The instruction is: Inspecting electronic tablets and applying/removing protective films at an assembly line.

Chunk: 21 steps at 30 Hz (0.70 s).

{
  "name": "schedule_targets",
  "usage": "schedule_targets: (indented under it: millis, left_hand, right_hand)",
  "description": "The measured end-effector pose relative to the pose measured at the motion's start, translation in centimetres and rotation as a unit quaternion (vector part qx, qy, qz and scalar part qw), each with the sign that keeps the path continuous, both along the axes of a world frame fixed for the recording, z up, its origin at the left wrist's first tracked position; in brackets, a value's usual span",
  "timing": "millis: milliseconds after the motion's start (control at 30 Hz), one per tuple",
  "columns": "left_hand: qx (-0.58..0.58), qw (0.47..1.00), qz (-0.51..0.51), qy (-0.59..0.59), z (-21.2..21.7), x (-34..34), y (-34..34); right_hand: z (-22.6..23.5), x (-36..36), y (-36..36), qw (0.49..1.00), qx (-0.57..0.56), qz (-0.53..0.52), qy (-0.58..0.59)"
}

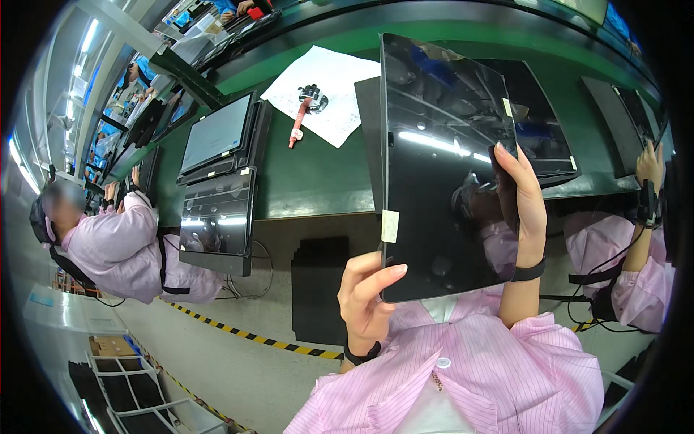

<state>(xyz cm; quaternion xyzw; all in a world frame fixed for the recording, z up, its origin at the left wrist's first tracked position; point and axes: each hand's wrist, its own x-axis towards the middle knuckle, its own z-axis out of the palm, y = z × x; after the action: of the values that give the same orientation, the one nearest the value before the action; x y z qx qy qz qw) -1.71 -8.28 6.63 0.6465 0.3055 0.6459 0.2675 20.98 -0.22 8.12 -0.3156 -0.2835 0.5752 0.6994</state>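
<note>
A black glossy tablet (441,239) is raised upright in front of me, its dark screen mirroring lamps and my hands. My left hand (365,296) grips its lower left edge, just below a small pale sticker (390,226). On the opposite edge my right hand (526,202) holds it, the thumb on the glass near another small label. Behind it, partly covered, another dark tablet (542,130) lies on the green bench (311,184). To the left are a tablet with a lit screen (218,137) and a dark tablet (217,217) that juts past the bench edge.
A white sheet (329,79) on the bench bears a red pen-like item (297,126) and a small black object (311,97). Co-workers in pink sit at the left (112,239) and right (629,267). Black panels (318,296) stand below the bench.
</note>
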Motion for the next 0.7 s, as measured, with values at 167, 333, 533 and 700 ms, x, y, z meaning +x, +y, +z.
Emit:
schedule_targets:
  millis: [167,333,533,700]
  left_hand:
    - [0.056,0.994,0.048,0.078,0.02,-0.53,-0.01]
    - [0.077,0.991,0.065,0.092,0.35,-0.32,-0.32]
    - [0.064,0.992,0.066,0.091,0.40,-0.45,-0.39]
    - [0.065,0.993,0.051,0.079,0.33,-0.54,-0.21]
  right_hand:
    - [0.06,-0.15,-0.24,1.000,0.000,0.012,0.005]
    - [-0.12,-0.06,-0.14,0.999,-0.012,0.034,-0.002]
    - [-0.40,-0.14,-0.08,0.999,-0.016,0.028,0.004]
    - [-0.50,-0.28,-0.06,0.999,-0.010,0.030,0.005]
